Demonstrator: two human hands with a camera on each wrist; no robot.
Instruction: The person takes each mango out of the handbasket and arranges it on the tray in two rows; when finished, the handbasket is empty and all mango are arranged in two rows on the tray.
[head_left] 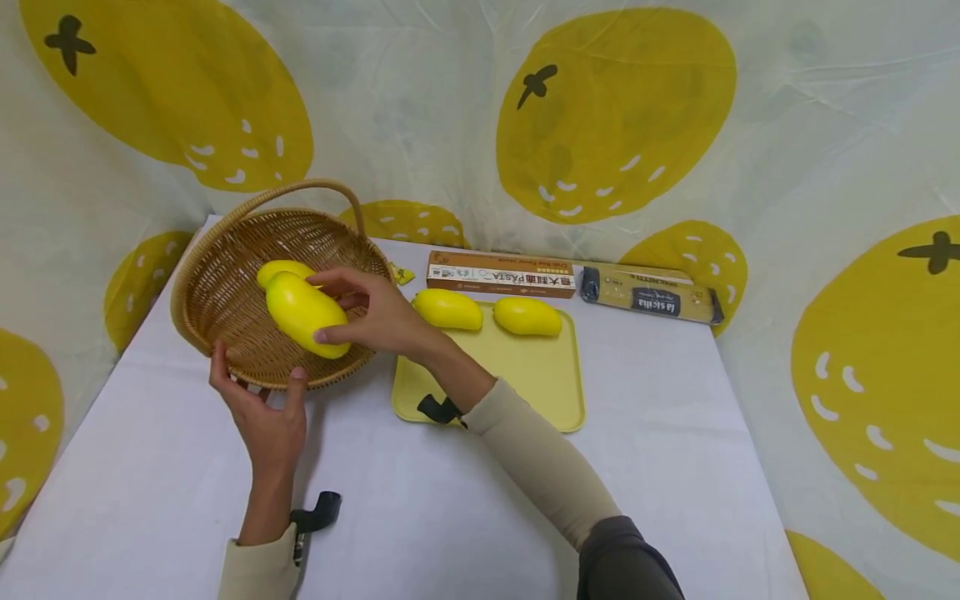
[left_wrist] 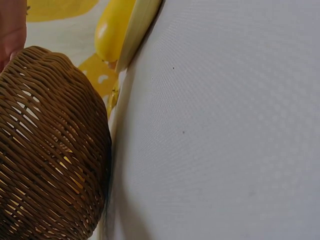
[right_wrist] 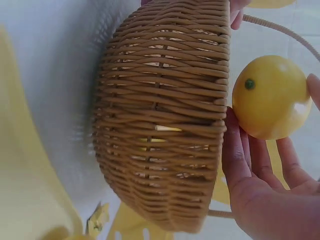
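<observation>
A yellow mango (head_left: 303,315) is held between the thumb and fingers of my right hand (head_left: 386,312), over the mouth of a brown wicker basket (head_left: 217,283). In the right wrist view the mango (right_wrist: 272,97) shows its stem end, just beyond the basket rim. Another mango (head_left: 276,270) lies inside the basket, partly hidden behind the held one. My left hand (head_left: 266,421) grips the near side of the basket, thumb at the rim. Two more mangoes, one on the left (head_left: 448,310) and one on the right (head_left: 527,317), lie along the far edge of a pale yellow tray (head_left: 525,383).
Behind the tray lie a pasta box (head_left: 501,275) and a bag of spaghetti (head_left: 652,293). A small yellow packet (head_left: 402,273) sits beside the basket. The basket's arched handle (head_left: 300,185) rises at its far side. A fruit-print cloth (head_left: 420,100) hangs behind the white table (head_left: 450,508).
</observation>
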